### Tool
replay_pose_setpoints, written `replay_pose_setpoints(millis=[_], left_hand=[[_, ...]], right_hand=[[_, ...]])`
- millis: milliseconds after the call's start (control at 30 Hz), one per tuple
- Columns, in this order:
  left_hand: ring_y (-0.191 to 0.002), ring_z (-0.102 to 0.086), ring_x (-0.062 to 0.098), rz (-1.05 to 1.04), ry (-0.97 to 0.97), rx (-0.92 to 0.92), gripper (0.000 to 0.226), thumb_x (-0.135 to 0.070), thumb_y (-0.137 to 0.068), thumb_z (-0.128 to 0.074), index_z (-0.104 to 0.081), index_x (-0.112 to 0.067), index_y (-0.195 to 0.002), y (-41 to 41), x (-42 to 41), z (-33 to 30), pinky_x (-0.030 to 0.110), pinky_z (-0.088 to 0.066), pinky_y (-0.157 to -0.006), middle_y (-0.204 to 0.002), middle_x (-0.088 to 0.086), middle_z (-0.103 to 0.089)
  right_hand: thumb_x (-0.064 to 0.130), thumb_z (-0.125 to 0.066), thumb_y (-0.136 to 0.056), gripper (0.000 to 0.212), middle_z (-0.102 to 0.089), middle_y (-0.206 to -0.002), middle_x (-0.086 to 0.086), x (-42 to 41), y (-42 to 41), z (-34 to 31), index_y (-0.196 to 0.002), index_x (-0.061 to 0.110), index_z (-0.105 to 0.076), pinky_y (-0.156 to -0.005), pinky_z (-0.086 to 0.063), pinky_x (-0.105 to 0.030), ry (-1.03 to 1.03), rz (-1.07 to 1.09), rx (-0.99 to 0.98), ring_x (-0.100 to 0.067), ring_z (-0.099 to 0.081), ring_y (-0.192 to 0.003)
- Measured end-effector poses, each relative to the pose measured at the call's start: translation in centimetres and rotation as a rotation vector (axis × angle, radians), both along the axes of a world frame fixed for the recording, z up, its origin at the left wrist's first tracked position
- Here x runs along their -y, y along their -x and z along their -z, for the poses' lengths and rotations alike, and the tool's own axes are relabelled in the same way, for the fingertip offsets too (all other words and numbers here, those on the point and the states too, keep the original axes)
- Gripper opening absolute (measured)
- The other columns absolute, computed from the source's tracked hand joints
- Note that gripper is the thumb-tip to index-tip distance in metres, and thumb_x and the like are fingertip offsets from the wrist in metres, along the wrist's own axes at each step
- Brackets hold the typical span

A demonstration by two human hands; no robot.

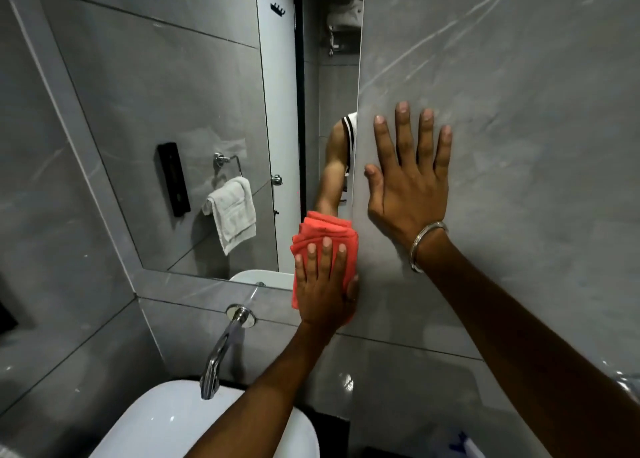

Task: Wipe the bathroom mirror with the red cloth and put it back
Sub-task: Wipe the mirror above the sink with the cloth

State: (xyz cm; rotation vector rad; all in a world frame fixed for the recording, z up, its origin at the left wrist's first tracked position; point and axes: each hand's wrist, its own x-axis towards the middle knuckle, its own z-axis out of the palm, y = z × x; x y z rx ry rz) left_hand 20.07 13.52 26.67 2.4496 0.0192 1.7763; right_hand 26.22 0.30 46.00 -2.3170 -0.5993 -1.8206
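Note:
The bathroom mirror [194,121] hangs on the grey tiled wall above the basin. My left hand [323,284] presses a folded red cloth [325,230] flat against the mirror's lower right corner, fingers spread over the cloth. The cloth overlaps the mirror's bottom edge and the tile beneath. My right hand [408,177] lies flat and open on the grey wall tile just right of the mirror's edge, fingers apart, with a metal bangle at the wrist. It holds nothing.
A chrome wall spout [221,350] juts out below the mirror over a white basin [166,423]. The mirror reflects a white towel on a ring, a black wall unit, a white door and my arm. Grey tiled walls close in left and right.

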Motion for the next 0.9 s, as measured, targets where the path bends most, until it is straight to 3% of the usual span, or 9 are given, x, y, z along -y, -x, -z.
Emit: replay_pose_setpoints(millis=[100, 233, 400, 567, 767, 900], left_hand=[[-0.154, -0.020, 0.034, 0.022, -0.014, -0.019, 0.069, -0.051, -0.107, -0.026, -0.001, -0.023, -0.166, 0.5, -0.2, 1.8, 0.052, -0.012, -0.125, -0.175, 0.001, 0.007], [-0.162, 0.001, 0.025, 0.005, 0.057, -0.081, 0.065, -0.048, -0.109, -0.020, -0.002, -0.023, -0.166, 0.9, -0.1, -0.2, 0.053, -0.012, -0.125, -0.175, 0.001, 0.006], [-0.163, 0.001, 0.027, 0.005, 0.115, -0.047, 0.064, -0.046, -0.109, -0.019, -0.005, -0.020, -0.166, -0.2, 0.4, -12.2, 0.050, 0.003, -0.131, -0.175, 0.004, 0.002], [-0.163, 0.002, 0.026, -0.009, 0.004, 0.055, 0.065, -0.050, -0.109, -0.013, -0.004, -0.018, -0.166, -1.2, -0.2, -24.6, 0.051, 0.001, -0.131, -0.175, 0.005, 0.003], [-0.162, 0.009, 0.027, -0.014, -0.078, 0.128, 0.068, -0.047, -0.109, -0.025, 0.000, -0.018, -0.165, -1.4, -1.4, -39.5, 0.050, 0.005, -0.131, -0.175, 0.007, 0.007], [-0.162, 0.010, 0.027, -0.040, -0.110, 0.153, 0.071, -0.048, -0.108, -0.029, -0.001, -0.018, -0.166, -1.6, -2.8, -44.6, 0.051, 0.002, -0.131, -0.175, 0.007, 0.008]], right_hand=[[0.050, -0.027, -0.105, 0.069, -0.006, -0.174, -0.009, 0.3, 0.4, 1.3, -0.167, 0.024, -0.009, -0.130, 0.009, -0.051, 0.012, 0.001, -0.029, -0.025, 0.017, -0.160], [0.047, -0.023, -0.105, 0.067, -0.010, -0.176, -0.006, 1.0, 1.3, 1.2, -0.167, 0.023, -0.014, -0.132, 0.006, -0.045, 0.040, -0.044, -0.060, -0.022, 0.009, -0.163], [0.046, -0.025, -0.104, 0.065, -0.020, -0.174, -0.006, 3.1, 2.0, -3.5, -0.163, 0.019, -0.030, -0.133, 0.003, -0.038, 0.139, -0.187, -0.058, -0.024, -0.010, -0.163], [0.040, -0.030, -0.104, 0.062, -0.016, -0.173, -0.001, 3.7, 2.3, -12.8, -0.163, 0.022, -0.025, -0.133, 0.002, -0.032, 0.038, -0.307, -0.052, -0.019, -0.005, -0.164], [0.043, -0.021, -0.105, 0.062, -0.023, -0.172, -0.001, 2.7, 2.0, -24.0, -0.162, 0.020, -0.030, -0.132, -0.007, -0.038, 0.148, -0.356, -0.015, -0.016, -0.011, -0.162], [0.042, -0.024, -0.105, 0.061, -0.027, -0.171, 0.000, 1.5, 1.9, -29.1, -0.162, 0.021, -0.031, -0.132, -0.005, -0.033, 0.247, -0.369, -0.009, -0.013, -0.013, -0.162]])
